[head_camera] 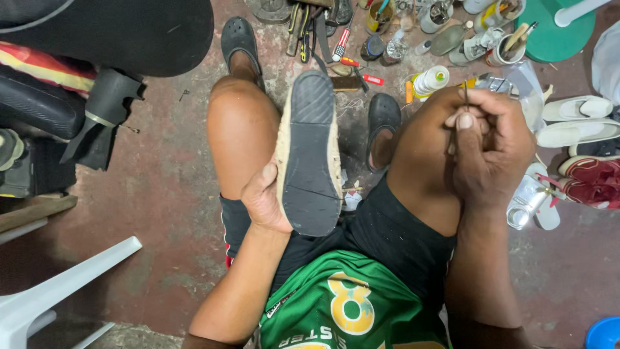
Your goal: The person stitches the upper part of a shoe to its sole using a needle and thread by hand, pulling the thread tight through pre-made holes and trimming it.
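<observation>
Big grey-soled shoe [309, 155] sits sole-up between the knees, left hand [265, 201] wrapped round its heel edge. Right hand [489, 150] is pinched shut on a thin needle [466, 97] above the right knee. If the thread snags, I'd guess that needle jabs a thumb.

Dark grey ribbed sole on the shoe [309, 152], with a pale straw-coloured woven edge, centre frame. Below it, a green shirt [342, 304] with yellow print over black shorts [394, 239]. The floor [161, 194] is blotchy reddish brown, with black clogs [240, 35] upper centre and white shoes [575, 119] at right.
</observation>
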